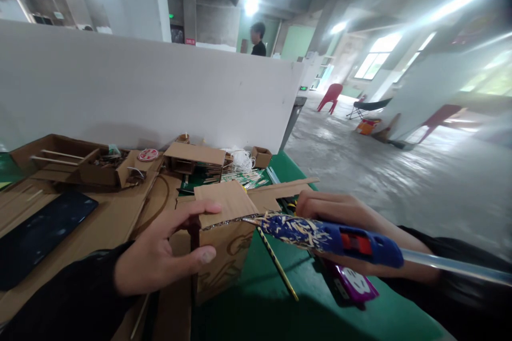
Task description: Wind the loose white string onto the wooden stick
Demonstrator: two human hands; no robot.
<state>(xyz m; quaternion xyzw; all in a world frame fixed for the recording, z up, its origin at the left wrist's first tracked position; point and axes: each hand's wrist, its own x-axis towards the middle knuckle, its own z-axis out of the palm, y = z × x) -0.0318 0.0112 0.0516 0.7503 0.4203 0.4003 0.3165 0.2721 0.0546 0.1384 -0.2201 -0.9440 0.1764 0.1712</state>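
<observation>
My left hand (154, 250) grips the left side of a small cardboard box (228, 261), index finger on its top flap and thumb at the side. In my right hand (340, 205) is a blue hot glue gun (376, 242), its front crusted with pale shreds and a clear glue stick running out of its rear. The nozzle points left and meets the box's top edge, where a dark, shiny line runs along the seam. Right of the box, a yellow-and-black pencil (280, 269) lies on the green table (248, 314). My lower right fingers are hidden behind the gun.
A dark phone (44, 232) lies on cardboard at left. Behind it stand a divided cardboard tray (100, 170), thin sticks (248, 177) and white string (241, 160). A purple power strip (352, 282) sits under my right wrist. A white partition (160, 90) closes the back; a person (258, 42) is beyond.
</observation>
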